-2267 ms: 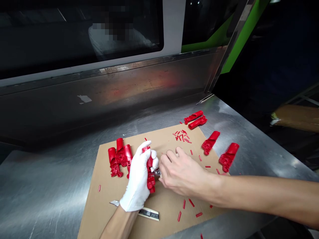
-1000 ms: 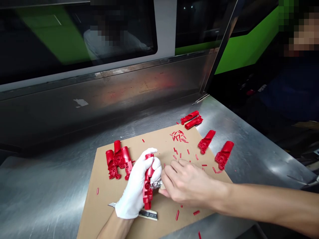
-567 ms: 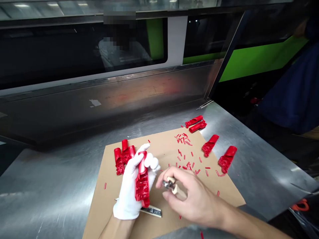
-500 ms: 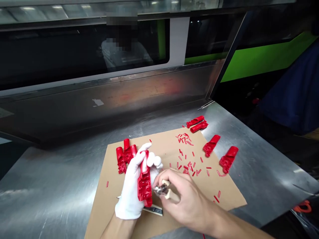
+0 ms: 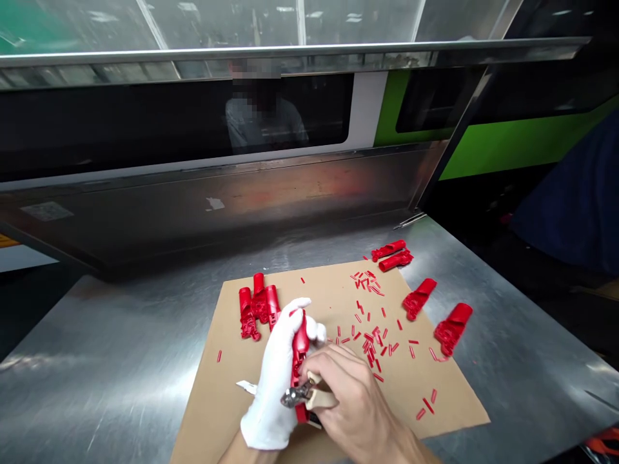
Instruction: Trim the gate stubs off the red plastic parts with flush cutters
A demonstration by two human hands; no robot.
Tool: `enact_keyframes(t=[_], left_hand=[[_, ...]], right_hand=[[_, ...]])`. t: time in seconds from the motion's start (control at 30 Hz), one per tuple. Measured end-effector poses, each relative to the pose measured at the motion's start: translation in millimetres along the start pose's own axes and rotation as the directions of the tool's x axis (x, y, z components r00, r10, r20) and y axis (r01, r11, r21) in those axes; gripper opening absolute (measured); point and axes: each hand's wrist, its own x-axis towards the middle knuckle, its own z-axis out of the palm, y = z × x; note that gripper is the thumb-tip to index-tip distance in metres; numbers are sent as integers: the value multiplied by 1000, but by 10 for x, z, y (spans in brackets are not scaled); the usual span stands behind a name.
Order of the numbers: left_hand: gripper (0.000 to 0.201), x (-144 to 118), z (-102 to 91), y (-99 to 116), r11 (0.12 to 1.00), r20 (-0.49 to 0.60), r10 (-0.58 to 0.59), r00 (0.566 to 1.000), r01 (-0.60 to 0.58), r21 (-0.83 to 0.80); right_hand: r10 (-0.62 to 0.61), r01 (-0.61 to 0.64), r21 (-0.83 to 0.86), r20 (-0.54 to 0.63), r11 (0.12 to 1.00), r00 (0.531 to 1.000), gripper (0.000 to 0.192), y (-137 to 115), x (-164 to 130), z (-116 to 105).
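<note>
In a white glove, my left hand (image 5: 275, 367) is closed around a red moulded plastic part (image 5: 300, 338), its smooth rounded end pointing away from me. My bare right hand (image 5: 355, 393) grips cutting pliers (image 5: 296, 394) with cream handles. The metal jaws lie across the near half of the part; whether they touch it is unclear. Part of the red piece is hidden behind my right fingers. Underneath both hands lies a brown cardboard sheet (image 5: 217, 399). Beyond my left hand are several similar red parts (image 5: 258, 299) grouped together.
Many small red plastic slivers (image 5: 372, 341) are scattered over the cardboard. More red parts (image 5: 452, 328) lie along its right edge. The metal table (image 5: 120, 374) ends at a metal panel (image 5: 290, 193) behind. Tweezers (image 5: 411, 220) rest near the back right corner. A person's reflection shows in the dark window.
My left hand has turned the red part so its ribbed side faces more to the right. The pliers have moved from beside the part to over its near half. The camera view has shifted.
</note>
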Motion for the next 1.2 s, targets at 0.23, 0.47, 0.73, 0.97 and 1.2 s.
enact_keyframes(t=[0.23, 0.47, 0.73, 0.97, 1.2], left_hand=[[18, -55, -20, -88, 997, -39, -80, 996, 81, 3], [24, -16, -42, -87, 999, -40, -38, 998, 38, -11], [22, -95, -59, -67, 1000, -19, -19, 1000, 19, 7], [16, -83, -131, -27, 999, 54, 32, 998, -32, -12], [16, -96, -132, 36, 994, 77, 94, 993, -97, 40]], right_hand=[[-86, 84, 39, 61, 996, 994, 23, 113, -38, -54], [-170, 182, -59, 169, 981, 971, 24, 125, -77, -25], [-91, 99, -28, 218, 995, 972, 24, 71, -63, -62], [159, -170, 71, 136, 983, 978, 20, 44, -61, -100], [256, -264, 104, 89, 959, 963, 20, -33, -67, -97]])
